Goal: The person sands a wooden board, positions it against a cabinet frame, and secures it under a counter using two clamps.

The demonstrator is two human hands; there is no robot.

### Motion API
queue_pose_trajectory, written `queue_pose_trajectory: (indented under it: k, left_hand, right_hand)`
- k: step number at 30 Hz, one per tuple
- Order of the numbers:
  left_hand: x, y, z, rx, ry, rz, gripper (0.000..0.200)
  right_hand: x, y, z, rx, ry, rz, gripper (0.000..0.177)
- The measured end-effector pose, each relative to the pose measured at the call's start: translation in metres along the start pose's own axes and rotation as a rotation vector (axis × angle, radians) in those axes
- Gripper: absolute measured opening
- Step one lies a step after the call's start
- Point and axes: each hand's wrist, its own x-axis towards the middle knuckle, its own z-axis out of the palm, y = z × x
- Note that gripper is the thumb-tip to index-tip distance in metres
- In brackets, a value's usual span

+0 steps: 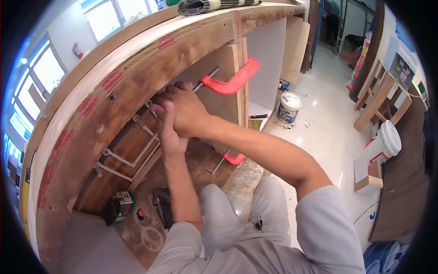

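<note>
Crouched below the curved front edge of a wooden counter (pixel 137 77), a worker closes both hands, the right hand (pixel 185 109) stacked over the left hand (pixel 168 134), around the screw end of a red clamp (pixel 228 82) that pinches an upright plywood panel (pixel 214 105) just under the counter's rim. The clamp looks to be mid-tightening; its handle is hidden in the grip. Another turn would call for steady twist without nudging the panel. A second clamp (pixel 234 158) sits lower, and a paint pail (pixel 289 107) stands on the floor beyond.
</note>
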Motion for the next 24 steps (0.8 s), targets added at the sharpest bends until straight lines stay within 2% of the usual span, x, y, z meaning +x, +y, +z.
queue_pose_trajectory:
  k: [3, 4, 7, 11, 15, 17, 18, 21, 22, 24]
  left_hand:
    - [0.007, 0.015, -0.022, 0.535, -0.207, 0.104, 0.051]
    - [0.003, 0.025, -0.023, 0.668, -0.234, 0.060, 0.048]
    - [-0.004, 0.034, -0.028, 0.648, -0.231, -0.132, 0.049]
    - [-0.021, 0.010, -0.063, -0.128, -0.237, -0.040, 0.044]
    - [-0.038, 0.019, -0.043, 0.111, -0.102, -0.160, 0.038]
    - [-0.036, 0.019, -0.039, 0.188, -0.086, -0.171, 0.038]
    - [-0.032, 0.012, -0.039, 0.053, 0.018, -0.147, 0.040]
    - [-0.019, -0.012, -0.024, -0.311, 0.408, -0.082, 0.045]
    - [-0.011, -0.016, -0.007, -0.413, 0.570, -0.067, 0.048]
    - [0.002, -0.032, 0.002, -0.578, 0.690, -0.036, 0.046]
  right_hand:
    - [-0.005, 0.011, 0.020, 0.010, 0.381, -0.107, 0.018]
    - [-0.006, 0.012, 0.028, -0.012, 0.450, -0.106, 0.019]
    - [-0.007, 0.002, 0.011, -0.070, 0.176, -0.025, 0.019]
    - [-0.002, 0.006, -0.014, 0.167, -0.095, -0.034, 0.025]
    - [0.025, 0.011, -0.066, -0.276, -0.911, -0.132, 0.030]
    - [0.034, 0.008, -0.064, -0.371, -0.953, -0.253, 0.034]
    - [0.041, 0.005, -0.064, -0.419, -0.970, -0.317, 0.036]
    - [0.063, 0.003, -0.067, -0.358, -1.153, -0.265, 0.041]
    - [0.064, 0.009, -0.064, -0.358, -1.123, -0.231, 0.042]
    - [0.058, 0.024, -0.064, -0.254, -1.066, -0.208, 0.044]
